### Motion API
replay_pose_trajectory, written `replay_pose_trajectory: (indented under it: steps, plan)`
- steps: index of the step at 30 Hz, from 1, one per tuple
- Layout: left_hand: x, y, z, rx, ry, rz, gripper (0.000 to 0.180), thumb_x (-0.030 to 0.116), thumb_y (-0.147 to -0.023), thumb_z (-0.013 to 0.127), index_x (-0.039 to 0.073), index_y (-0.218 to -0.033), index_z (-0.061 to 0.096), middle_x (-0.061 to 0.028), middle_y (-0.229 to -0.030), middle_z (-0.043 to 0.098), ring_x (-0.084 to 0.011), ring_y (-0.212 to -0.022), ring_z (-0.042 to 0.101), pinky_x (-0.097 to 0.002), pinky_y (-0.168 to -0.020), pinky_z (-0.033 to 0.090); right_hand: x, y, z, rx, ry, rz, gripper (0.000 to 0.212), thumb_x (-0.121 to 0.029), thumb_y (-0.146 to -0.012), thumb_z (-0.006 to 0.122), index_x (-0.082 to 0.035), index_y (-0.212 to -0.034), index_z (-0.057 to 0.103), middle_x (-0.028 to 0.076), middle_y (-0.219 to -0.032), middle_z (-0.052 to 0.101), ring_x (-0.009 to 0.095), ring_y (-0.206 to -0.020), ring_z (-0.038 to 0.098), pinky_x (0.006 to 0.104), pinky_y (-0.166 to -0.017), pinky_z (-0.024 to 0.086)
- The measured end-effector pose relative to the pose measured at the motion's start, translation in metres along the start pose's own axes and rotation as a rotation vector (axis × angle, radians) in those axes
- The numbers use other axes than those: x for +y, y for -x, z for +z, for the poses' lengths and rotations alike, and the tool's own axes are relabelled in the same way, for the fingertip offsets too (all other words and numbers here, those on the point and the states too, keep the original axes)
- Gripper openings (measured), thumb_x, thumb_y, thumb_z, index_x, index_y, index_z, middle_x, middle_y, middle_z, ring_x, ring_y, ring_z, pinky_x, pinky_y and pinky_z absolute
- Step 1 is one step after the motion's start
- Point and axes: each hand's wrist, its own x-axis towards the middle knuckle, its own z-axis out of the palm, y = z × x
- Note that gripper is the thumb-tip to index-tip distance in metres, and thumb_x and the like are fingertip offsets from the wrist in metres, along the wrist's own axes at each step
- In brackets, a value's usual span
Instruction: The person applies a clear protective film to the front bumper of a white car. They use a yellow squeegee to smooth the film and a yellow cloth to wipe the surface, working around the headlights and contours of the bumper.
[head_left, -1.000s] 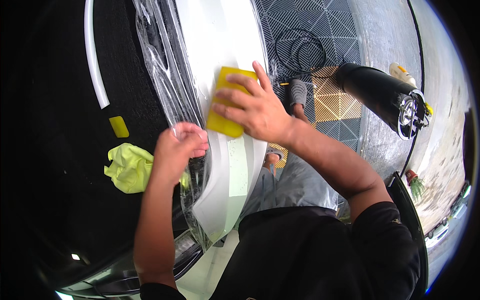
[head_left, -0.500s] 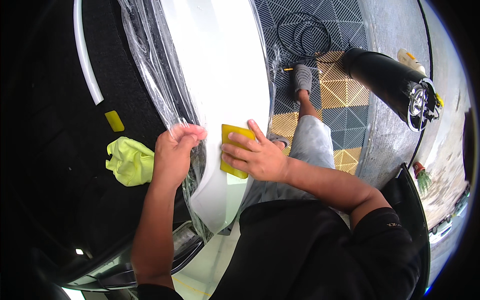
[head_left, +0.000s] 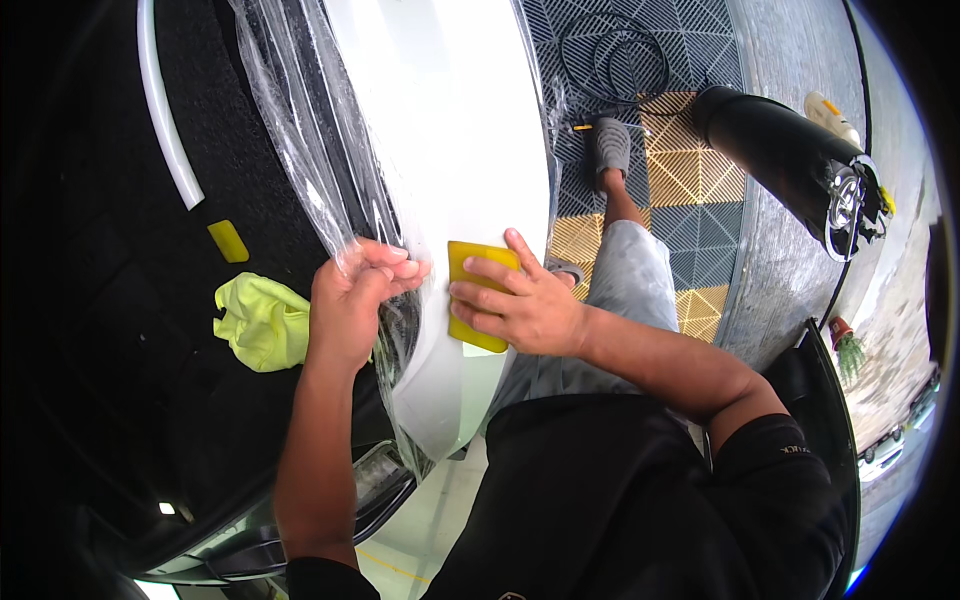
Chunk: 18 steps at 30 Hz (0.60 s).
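Observation:
My right hand [head_left: 540, 308] presses a yellow squeegee card [head_left: 472, 337] flat against a long, glossy white car panel [head_left: 440, 130], three fingers over the card and the thumb raised. Beside it, along the panel's left edge, my left hand [head_left: 348, 305] pinches crumpled clear film [head_left: 318, 175] between thumb and fingers. The film runs up from that hand along the panel's side in loose folds. A lime-green cloth [head_left: 262, 325] lies just left of my left wrist. Above the cloth rests a second yellow card [head_left: 228, 241].
A white curved strip [head_left: 165, 120] lies on the dark surface [head_left: 90, 260] at left. At right, a black hose coil [head_left: 660, 70] lies on grey and tan floor tiles [head_left: 700, 160]. Nearby are a large black tube-shaped thing [head_left: 765, 130], a white bottle [head_left: 828, 118] and a potted plant [head_left: 848, 350].
The view has shifted slightly. The right hand and its card sit a little farther up and right in the picture. The left fingertips reach slightly farther over the panel's edge.

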Motion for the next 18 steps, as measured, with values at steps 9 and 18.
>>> replay_pose_trajectory:
  steps: [9,18]
  plan:
    - [0.005,0.000,-0.008,0.147,-0.186,-0.023,0.019,0.002,-0.093,0.047,-0.006,-0.101,0.062,-0.0166,-0.091,0.068,-0.0261,-0.080,0.071,-0.0350,-0.074,0.059,0.051,-0.080,-0.054,0.097,0.071,-0.176,0.021,-0.021,-0.079,0.059,-0.017,-0.098,0.069,0.000,-0.114,0.059,0.027,-0.128,0.045,0.0664,-0.113,0.025]
    - [0.010,-0.003,-0.008,0.152,-0.192,-0.017,0.017,0.004,-0.090,0.051,-0.006,-0.099,0.062,-0.0143,-0.088,0.068,-0.0226,-0.076,0.070,-0.0319,-0.071,0.058,0.067,-0.077,-0.055,-0.062,0.211,-0.061,0.035,-0.015,-0.077,0.064,-0.021,-0.111,0.066,-0.001,-0.128,0.054,0.025,-0.134,0.040,0.0665,-0.116,0.019]
